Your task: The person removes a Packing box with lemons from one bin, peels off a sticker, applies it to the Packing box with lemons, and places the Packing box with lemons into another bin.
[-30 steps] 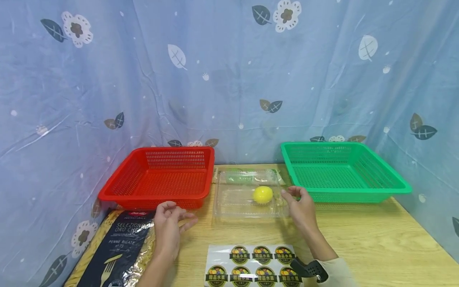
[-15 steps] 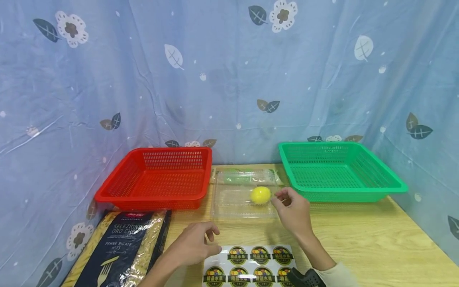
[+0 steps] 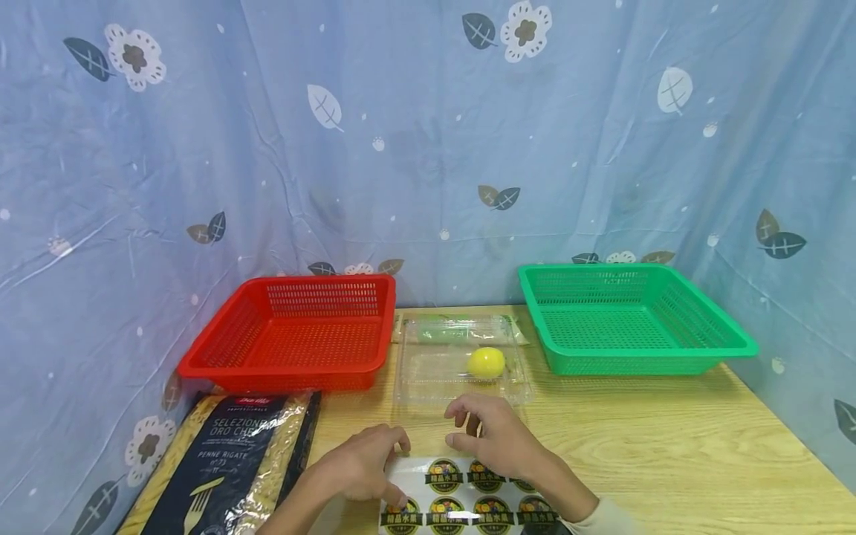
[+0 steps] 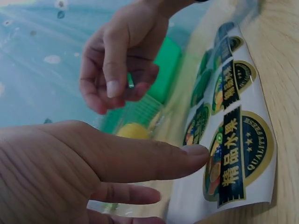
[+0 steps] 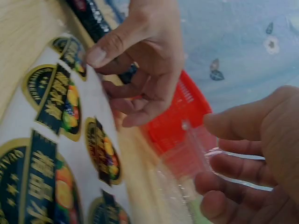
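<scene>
A white sheet of round fruit stickers (image 3: 438, 513) lies at the front of the table. My left hand (image 3: 364, 464) is by its left edge with fingers loosely bent. In the left wrist view, the left thumb (image 4: 154, 161) overlaps a sticker (image 4: 240, 156); whether it touches cannot be told. Above the sheet's far edge is my right hand (image 3: 498, 438), relaxed and holding nothing; it covers part of the upper sticker row. Behind the hands sits a clear plastic box (image 3: 428, 368) with a yellow lemon (image 3: 486, 363) in it.
A red basket (image 3: 281, 368) stands at the back left, a green basket (image 3: 649, 352) at the back right. A bag of penne pasta (image 3: 230, 453) lies at the left. Behind the clear box is a flat package (image 3: 521, 331). A blue curtain (image 3: 428, 148) encloses the table.
My right hand has left the clear box's right side and come down over the sticker sheet. My left hand has moved from the pasta bag rightward to the sheet's left edge.
</scene>
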Available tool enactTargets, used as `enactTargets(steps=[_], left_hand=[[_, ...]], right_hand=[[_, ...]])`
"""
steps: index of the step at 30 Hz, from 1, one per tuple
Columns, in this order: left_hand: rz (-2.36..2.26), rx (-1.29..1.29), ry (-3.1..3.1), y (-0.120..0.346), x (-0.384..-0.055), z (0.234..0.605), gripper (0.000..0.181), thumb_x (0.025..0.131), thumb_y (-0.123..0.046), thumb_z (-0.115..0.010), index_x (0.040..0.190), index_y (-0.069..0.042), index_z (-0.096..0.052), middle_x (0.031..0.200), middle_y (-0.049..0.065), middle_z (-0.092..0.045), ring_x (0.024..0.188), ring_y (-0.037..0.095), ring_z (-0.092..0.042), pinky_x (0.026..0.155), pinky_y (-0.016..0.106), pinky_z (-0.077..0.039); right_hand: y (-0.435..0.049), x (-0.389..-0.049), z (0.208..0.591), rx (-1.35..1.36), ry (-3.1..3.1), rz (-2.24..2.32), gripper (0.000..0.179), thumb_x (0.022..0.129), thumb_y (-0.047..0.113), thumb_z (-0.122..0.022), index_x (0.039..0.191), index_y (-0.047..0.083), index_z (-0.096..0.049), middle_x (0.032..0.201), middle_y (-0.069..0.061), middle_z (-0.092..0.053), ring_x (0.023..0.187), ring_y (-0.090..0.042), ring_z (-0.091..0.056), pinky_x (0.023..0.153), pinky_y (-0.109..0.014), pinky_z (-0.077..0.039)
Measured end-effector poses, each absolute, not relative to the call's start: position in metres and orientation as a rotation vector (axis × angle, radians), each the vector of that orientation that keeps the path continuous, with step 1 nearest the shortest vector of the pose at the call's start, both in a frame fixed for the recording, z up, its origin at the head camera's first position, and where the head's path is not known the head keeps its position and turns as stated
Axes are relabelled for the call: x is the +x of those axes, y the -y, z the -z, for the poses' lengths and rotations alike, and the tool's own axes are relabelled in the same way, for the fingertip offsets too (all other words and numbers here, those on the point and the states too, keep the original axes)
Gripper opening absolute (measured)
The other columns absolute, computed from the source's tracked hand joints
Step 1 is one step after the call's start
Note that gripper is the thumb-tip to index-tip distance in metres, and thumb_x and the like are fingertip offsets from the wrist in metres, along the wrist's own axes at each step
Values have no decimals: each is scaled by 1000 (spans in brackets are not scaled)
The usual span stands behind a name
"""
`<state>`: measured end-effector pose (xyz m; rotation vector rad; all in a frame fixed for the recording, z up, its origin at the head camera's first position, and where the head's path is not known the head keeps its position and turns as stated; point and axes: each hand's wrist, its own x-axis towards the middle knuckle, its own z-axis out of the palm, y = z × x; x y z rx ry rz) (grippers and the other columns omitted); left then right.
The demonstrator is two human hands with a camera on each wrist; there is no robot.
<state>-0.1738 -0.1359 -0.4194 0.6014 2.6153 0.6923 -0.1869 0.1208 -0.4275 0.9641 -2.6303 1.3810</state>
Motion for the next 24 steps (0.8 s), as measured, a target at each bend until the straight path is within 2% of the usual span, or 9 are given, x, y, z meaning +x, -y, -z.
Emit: enactTargets(steps=[6, 11, 16, 20, 24], left_hand=[[-579, 651, -2659, 132, -174, 426, 55, 64, -29, -97, 105, -21, -61, 94, -9, -52, 81, 9, -48, 71, 29, -45], [-536, 629, -2676, 132, -174, 429, 56, 63, -29, -97, 104, -21, -59, 94, -9, -51, 81, 10, -49, 73, 32, -47], [-537, 652, -2688, 133, -174, 431, 57, 62, -29, -98, 103, -21, -59, 92, -9, -50, 80, 10, -48, 73, 31, -46], [-572, 670, -2690, 134, -175, 432, 55, 61, -27, -98, 99, -22, -57, 90, -8, -49, 78, 10, -46, 70, 28, -43], [-606, 673, -2678, 134, -177, 432, 53, 61, -25, -98, 96, -21, -57, 89, -7, -49, 77, 11, -46, 68, 27, -41]], right_hand=[[-114, -187, 440, 1122, 2809, -1419, 26, 89, 15, -78, 111, 7, -67, 90, 1, -63, 65, -3, -58, 61, -22, -52], [-108, -186, 449, 1180, 2907, -1367, 36, 82, 14, -85, 113, 9, -67, 86, 5, -62, 64, 0, -56, 60, -20, -51], [-106, -184, 456, 1194, 2940, -1121, 46, 77, 16, -88, 117, 13, -65, 90, 10, -61, 74, 0, -54, 70, -21, -50], [-106, -185, 458, 1192, 2954, -992, 45, 78, 21, -89, 116, 16, -66, 94, 10, -62, 85, -2, -56, 77, -24, -51], [-106, -186, 457, 1187, 2961, -973, 43, 77, 22, -89, 113, 16, -67, 95, 9, -62, 87, -3, -57, 77, -25, -51]])
